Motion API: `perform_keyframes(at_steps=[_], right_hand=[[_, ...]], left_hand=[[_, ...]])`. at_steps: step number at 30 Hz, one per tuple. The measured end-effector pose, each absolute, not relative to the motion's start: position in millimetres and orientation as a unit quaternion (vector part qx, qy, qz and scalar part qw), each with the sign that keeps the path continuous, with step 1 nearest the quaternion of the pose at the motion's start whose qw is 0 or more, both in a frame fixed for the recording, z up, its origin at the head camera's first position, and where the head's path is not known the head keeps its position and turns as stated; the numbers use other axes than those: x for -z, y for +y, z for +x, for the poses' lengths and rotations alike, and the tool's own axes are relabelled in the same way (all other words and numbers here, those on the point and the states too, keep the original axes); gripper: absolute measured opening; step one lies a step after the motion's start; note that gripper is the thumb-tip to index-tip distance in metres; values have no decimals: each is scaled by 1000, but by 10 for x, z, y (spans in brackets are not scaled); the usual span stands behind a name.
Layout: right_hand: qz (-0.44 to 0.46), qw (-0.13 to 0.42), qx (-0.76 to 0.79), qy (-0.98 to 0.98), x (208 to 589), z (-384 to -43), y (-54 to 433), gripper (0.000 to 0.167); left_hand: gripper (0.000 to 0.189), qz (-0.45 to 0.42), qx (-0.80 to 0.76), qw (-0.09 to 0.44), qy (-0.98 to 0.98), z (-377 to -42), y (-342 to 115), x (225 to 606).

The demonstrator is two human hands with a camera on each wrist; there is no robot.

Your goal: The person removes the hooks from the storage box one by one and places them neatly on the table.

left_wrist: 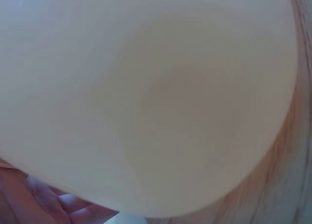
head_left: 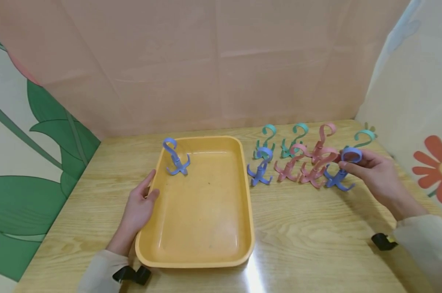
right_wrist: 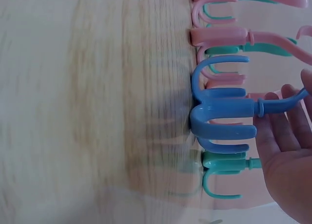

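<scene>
A yellow tray (head_left: 206,260) lies on the table, with my left hand (head_left: 140,205) gripping its left rim, thumb inside the wall. In the left wrist view the pale tray wall (left_wrist: 146,112) fills the picture and hides most of that hand. One blue four-pronged hook (head_left: 178,165) stands in the tray's far left corner. At the right, my right hand (head_left: 374,175) pinches another blue hook (head_left: 338,179) by its curved upper part. Its prongs (right_wrist: 224,114) point upward, and its base is right at the tabletop in the right wrist view.
Left of the held hook stand pink hooks (head_left: 286,171) and a blue hook (head_left: 259,175). Green hooks (head_left: 264,148) stand behind, with one green hook (head_left: 365,136) behind my right hand. A pink sheet (head_left: 221,73) backs the wooden table (head_left: 297,244); a flowered panel (head_left: 426,101) borders the right.
</scene>
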State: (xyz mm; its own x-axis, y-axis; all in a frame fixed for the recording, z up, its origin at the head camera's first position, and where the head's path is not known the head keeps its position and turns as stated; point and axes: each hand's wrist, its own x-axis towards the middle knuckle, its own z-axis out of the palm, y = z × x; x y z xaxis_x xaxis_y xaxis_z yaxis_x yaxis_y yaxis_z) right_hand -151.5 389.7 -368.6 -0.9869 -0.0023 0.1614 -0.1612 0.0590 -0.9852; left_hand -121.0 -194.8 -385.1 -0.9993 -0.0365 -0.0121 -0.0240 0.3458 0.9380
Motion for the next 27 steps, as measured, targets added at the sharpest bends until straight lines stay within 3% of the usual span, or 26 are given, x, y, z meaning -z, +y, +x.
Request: perform_keyframes(at_steps=[16, 27], right_hand=[[66, 90, -673, -731, 3427, -1468, 3798, 56], [53, 212, -709, -671, 2967, -1362, 3216, 59]], left_hand=[[57, 18, 575, 5, -818, -1215, -1950, 3879], [57, 17, 576, 5, -817, -1226, -1940, 3875]])
